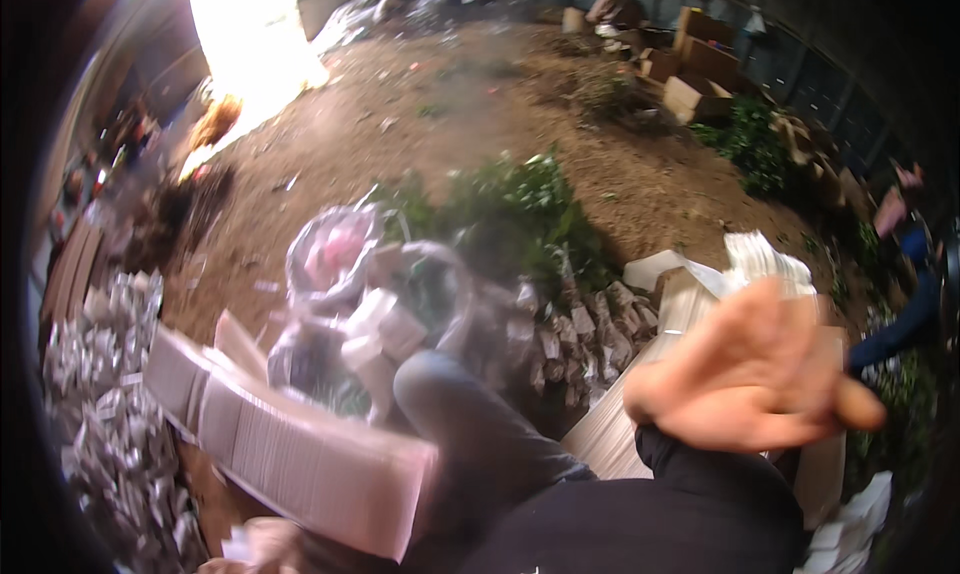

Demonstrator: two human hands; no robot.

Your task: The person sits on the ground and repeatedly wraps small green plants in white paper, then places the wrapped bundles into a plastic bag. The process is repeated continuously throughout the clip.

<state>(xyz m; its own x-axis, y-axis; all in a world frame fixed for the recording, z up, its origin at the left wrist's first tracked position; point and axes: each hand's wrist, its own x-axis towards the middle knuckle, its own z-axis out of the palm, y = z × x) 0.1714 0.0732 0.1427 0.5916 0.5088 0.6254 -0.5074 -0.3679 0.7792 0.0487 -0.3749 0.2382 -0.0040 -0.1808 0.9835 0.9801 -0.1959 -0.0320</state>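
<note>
My right hand point(750, 379), blurred, is raised palm up at the right, its thumb outstretched and nothing visible in it. It is in front of a long cardboard box packed with thin, pale sheets point(637, 394). At the bottom left edge my left hand point(270, 545) is mostly cut off, beside a small white piece point(237, 545) that it may be touching. Just above it runs a long row of pale, thin sheets point(307, 454) standing on edge. Beyond my jeans-clad knee point(435, 386), white plastic-lined containers point(300, 289) hold pink and green material, with crumpled white pieces point(382, 322) among them.
Leafy green plants point(517, 206) lie past the containers, near paper-wrapped bundles point(592, 326). Silvery wrapped pieces point(127, 439) are heaped at the left. Cardboard boxes point(697, 93) and a seated person point(615, 11) are across the dirt floor point(450, 116). Someone in blue point(904, 311) is at the right.
</note>
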